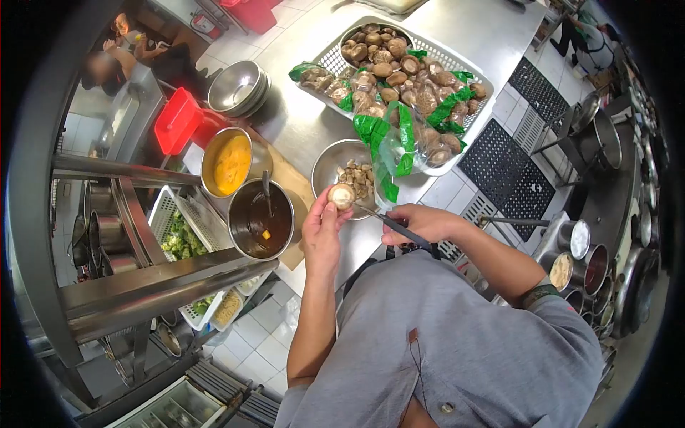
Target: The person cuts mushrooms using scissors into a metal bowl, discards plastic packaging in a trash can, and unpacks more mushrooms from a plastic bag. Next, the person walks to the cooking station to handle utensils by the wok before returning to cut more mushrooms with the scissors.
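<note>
My left hand (322, 239) pinches a shiitake mushroom (341, 196), its pale underside turned up. In my right hand (421, 223) is a black-handled metal tool (405, 230), its thin tip close to the mushroom; I cannot tell whether it is a knife or scissors. Just beyond both hands, a steel bowl (330, 158) holds small pale mushroom pieces (354, 177). A white perforated basket (467, 68) past the bowl carries many brown shiitake mushrooms (399, 68), some in clear bags with green bands (404, 143), and one bag hangs over the near edge.
To the left stand a pot of orange-yellow liquid (232, 164), a pot of dark sauce (258, 221) with a spoon, a red container (178, 121) and stacked steel bowls (239, 85). A steel rail (157, 292) runs alongside. Other people (596, 46) are in the background.
</note>
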`<state>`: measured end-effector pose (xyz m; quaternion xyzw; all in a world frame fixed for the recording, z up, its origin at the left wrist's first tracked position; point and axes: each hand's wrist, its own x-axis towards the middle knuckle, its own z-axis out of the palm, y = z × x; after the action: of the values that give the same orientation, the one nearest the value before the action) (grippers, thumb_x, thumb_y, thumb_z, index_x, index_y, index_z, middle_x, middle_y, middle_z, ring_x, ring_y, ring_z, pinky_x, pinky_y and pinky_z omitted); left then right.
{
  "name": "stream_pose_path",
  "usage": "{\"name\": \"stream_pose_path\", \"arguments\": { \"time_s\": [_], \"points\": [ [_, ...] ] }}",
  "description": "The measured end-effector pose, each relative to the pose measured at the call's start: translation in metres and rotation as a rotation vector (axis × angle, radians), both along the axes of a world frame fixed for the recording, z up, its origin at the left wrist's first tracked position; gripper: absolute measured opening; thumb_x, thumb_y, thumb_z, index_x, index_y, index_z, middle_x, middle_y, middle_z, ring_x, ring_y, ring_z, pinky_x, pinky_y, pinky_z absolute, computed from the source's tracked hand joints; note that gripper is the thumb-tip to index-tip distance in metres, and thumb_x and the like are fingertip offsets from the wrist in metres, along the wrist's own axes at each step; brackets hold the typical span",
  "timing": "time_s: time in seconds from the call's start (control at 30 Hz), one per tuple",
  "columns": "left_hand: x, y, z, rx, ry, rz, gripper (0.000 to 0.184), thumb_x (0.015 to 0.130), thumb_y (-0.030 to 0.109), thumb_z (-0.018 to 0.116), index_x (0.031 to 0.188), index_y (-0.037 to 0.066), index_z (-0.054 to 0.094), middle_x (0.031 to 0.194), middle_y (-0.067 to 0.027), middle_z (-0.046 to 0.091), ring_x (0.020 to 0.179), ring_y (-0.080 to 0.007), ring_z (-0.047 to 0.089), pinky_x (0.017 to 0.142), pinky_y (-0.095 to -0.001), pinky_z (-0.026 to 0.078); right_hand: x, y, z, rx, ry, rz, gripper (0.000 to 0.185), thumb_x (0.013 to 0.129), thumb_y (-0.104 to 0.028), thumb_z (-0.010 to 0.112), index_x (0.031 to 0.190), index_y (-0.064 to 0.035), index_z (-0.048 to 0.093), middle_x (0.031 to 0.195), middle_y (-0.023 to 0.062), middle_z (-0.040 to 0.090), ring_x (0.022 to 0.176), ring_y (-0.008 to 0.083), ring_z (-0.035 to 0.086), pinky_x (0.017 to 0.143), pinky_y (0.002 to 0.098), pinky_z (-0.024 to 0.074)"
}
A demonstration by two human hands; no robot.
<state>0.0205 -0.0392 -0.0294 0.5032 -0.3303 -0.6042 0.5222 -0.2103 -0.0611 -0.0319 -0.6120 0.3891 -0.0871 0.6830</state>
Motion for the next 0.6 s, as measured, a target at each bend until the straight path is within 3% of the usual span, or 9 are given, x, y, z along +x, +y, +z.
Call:
{"name": "stream_pose_path", "arguments": {
  "time_s": [0.2, 0.43, 0.6],
  "points": [
    [-0.005, -0.003, 0.027, -0.037, 0.005, 0.035, 0.038, 0.105, 0.013, 0.049, 0.139, -0.005, 0.049, 0.125, -0.0123, 0.063, 0.107, -0.0177, 0.064, 0.093, -0.0325, 0.053, 0.006, 0.006, 0.005, -0.020, 0.058, -0.137, 0.058, 0.081, -0.058, 0.078, 0.071, -0.0045, 0.059, 0.061, -0.0018, 0.048, 0.058, 0.0113, 0.043, 0.052, 0.0327, 0.0333],
    [-0.021, -0.035, 0.044, -0.062, -0.005, -0.005, 0.038, 0.105, 0.012, 0.048, 0.138, -0.006, 0.049, 0.126, -0.0139, 0.063, 0.109, -0.0200, 0.064, 0.094, -0.0339, 0.054, -0.029, 0.014, 0.014, 0.119, -0.014, -0.168, 0.047, 0.084, -0.047, 0.080, 0.073, -0.0058, 0.059, 0.061, -0.0036, 0.053, 0.054, 0.0071, 0.053, 0.049, 0.0267, 0.0416],
    [-0.071, -0.126, 0.093, -0.263, -0.016, -0.138, 0.048, 0.105, 0.022, 0.053, 0.142, -0.007, 0.045, 0.129, -0.0150, 0.060, 0.107, -0.0200, 0.065, 0.095, -0.0326, 0.054, -0.051, 0.026, 0.011, 0.132, -0.022, -0.157, 0.044, 0.087, -0.043, 0.078, 0.073, -0.0079, 0.057, 0.061, -0.0045, 0.054, 0.053, 0.0062, 0.055, 0.047, 0.0245, 0.0430]
  ]
}}
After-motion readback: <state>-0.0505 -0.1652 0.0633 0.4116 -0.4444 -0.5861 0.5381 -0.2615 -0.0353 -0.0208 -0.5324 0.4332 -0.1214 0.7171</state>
